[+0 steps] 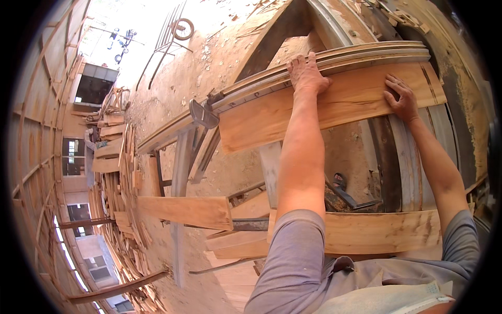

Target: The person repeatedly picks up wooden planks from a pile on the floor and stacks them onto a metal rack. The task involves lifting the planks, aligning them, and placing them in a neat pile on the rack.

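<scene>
A wide, smooth wooden board lies across a frame of metal beams. Its far edge sits along a long layered rail, which has a marked strip beside it. My left hand is hooked over this rail, fingers bent across its top and thumb pointing right above the board. Farther right, my right hand rests on the board near its right end, fingers extended and thumb apart. A dark metal piece is fixed on the rail past the board's left end.
Close to my body lies another board. A shorter plank extends left. Stacked timber lines the left side. Metal beams cross beneath the board. A sandaled foot shows below. A wheeled metal cart stands beyond.
</scene>
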Available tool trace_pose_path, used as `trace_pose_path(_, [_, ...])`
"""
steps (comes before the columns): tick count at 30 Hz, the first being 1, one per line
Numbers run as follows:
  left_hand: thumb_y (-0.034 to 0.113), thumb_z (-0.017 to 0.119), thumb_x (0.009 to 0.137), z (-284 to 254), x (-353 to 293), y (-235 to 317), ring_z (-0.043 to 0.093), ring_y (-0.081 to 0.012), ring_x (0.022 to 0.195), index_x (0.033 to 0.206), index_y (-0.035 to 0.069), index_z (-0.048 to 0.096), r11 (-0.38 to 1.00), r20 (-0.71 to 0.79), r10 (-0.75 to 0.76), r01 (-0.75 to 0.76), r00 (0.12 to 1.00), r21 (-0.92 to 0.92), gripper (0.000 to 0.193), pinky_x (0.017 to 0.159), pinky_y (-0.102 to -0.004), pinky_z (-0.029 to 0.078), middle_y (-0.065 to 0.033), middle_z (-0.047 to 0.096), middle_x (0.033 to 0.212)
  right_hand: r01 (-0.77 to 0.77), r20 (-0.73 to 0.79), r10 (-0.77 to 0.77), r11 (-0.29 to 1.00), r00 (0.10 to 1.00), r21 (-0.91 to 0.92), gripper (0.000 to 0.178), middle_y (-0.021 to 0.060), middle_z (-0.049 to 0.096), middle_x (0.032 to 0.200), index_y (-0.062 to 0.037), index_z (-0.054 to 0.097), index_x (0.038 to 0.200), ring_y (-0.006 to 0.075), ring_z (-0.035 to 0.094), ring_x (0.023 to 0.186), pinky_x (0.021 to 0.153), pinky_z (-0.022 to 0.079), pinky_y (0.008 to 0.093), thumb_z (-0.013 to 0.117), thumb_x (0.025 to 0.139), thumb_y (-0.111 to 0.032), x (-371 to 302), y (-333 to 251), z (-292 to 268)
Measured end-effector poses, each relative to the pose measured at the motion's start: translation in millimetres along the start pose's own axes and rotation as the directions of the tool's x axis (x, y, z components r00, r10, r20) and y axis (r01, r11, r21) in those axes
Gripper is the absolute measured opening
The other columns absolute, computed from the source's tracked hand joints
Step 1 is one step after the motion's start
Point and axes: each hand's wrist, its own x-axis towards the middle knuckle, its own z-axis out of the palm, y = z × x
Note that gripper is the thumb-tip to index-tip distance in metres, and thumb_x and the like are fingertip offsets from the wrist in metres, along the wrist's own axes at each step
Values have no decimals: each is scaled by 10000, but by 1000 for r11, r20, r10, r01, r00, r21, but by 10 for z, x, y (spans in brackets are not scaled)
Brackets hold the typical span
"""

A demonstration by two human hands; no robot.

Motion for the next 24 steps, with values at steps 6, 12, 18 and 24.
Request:
trace_pose_path(6, [372,843,793,435,-581,-57,281,-366,1505,1526,58,443,968,-452,16,-128,892,-218,892,1258,-479,172,-223,400,1559,14,28,-13,999,1000,-37,397,179,656,1375,6,718,1217,334,549,1372,1169,414,421,729,877,-199,-23,31,-13])
trace_pose_path(12, [219,767,930,1025,-1868,537,622,-285,1126,1346,-31,570,-188,172,-662,61,730,-980,524,1000,-410,499,-165,597,1294,-14,52,15,1000,999,-24,421,194,632,1404,14,707,1231,339,527,1392,1181,399,426,735,867,-197,-15,-13,-125])
trace_pose_path(18, [118,698,982,1149,-1572,392,653,-260,1077,1340,30,588,-837,339,-376,-158,862,-524,385,882,-439,586,-104,650,1221,-53,207,56,998,977,-19,447,216,628,1398,26,697,1245,346,529,1388,1188,391,430,717,826,-128,-119,-218,-151])
trace_pose_path(24, [86,704,919,1245,-1813,787,725,-340,958,1173,-3,694,63,94,-676,185,731,-981,269,818,-452,600,-194,734,1074,127,214,-141,989,967,77,254,214,680,1198,23,700,1010,414,581,1267,1138,442,474,696,766,-47,-252,-363,-564])
